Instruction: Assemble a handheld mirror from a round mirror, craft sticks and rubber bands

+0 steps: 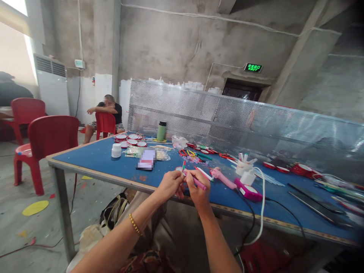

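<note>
Pink stick (199, 183) sits pinched in my right hand (198, 191), its long axis slanting from my fingers down and away to the right, free end pointing toward the pink glue gun (223, 178) lying just beyond that hand. My left hand (170, 184) is closed too, fingertips gripping a thin red-and-white stick (183, 167) that stands nearly upright, tip pointing up and away from me. Both hands meet over the near edge of the blue worktop (102, 161). Farther right of my right hand rests a magenta device (248, 190) with a white cable (262, 204). Well beyond my left hand stands a white jar (116, 150).
</note>
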Available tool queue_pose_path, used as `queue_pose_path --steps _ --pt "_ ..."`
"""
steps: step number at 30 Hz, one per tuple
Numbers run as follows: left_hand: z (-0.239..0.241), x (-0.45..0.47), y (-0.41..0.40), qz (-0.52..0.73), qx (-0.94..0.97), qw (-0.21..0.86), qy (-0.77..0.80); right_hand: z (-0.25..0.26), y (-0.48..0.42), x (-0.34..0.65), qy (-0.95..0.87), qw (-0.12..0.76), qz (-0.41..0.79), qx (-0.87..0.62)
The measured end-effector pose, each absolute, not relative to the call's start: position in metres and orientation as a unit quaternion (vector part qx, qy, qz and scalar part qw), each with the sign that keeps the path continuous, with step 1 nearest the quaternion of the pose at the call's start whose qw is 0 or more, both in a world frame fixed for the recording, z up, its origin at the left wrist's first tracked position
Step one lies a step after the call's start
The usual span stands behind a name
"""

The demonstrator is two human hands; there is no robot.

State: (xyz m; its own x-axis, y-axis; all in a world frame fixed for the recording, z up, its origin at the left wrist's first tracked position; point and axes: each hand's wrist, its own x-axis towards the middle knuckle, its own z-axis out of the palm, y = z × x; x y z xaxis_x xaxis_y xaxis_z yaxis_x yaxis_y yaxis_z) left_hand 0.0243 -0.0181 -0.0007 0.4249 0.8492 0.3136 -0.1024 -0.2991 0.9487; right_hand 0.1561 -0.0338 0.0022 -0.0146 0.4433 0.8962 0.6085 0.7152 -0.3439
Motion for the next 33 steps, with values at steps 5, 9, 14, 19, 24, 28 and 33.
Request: queue_pose_path --steps 5,9,14,19,24,28,33 --pt "-0.0006 0.0241 -0.0175 0.455 0.662 0.526 0.280 0.0027 -0.0340 0.1570 -0.716 0.586 -0.077 -0.372" --pt "-0.0010 0.0244 -0.0176 0.457 0.659 0.528 0.279 0.0034 -0.0349 0.1569 -0.711 0.591 -0.082 -0.372" --pt "-0.0011 0.0244 -0.0171 0.457 0.659 0.527 0.279 0.0021 -0.0339 0.1566 -0.714 0.593 -0.078 -0.364" --pt "0.0003 0.0240 -0.0173 0.457 0.659 0.528 0.279 0.0025 -0.0342 0.1564 -0.713 0.590 -0.088 -0.367" --pt "0.0017 0.0234 -0.0193 0.453 0.661 0.527 0.282 0.0021 -0.0340 0.1571 -0.709 0.592 -0.088 -0.373" --pt "0.0014 0.0237 -0.0192 0.454 0.660 0.527 0.282 0.0009 -0.0333 0.1581 -0.694 0.600 -0.091 -0.388" --pt "0.0007 0.0243 -0.0180 0.453 0.660 0.528 0.284 0.0012 -0.0329 0.1582 -0.704 0.593 -0.084 -0.382"
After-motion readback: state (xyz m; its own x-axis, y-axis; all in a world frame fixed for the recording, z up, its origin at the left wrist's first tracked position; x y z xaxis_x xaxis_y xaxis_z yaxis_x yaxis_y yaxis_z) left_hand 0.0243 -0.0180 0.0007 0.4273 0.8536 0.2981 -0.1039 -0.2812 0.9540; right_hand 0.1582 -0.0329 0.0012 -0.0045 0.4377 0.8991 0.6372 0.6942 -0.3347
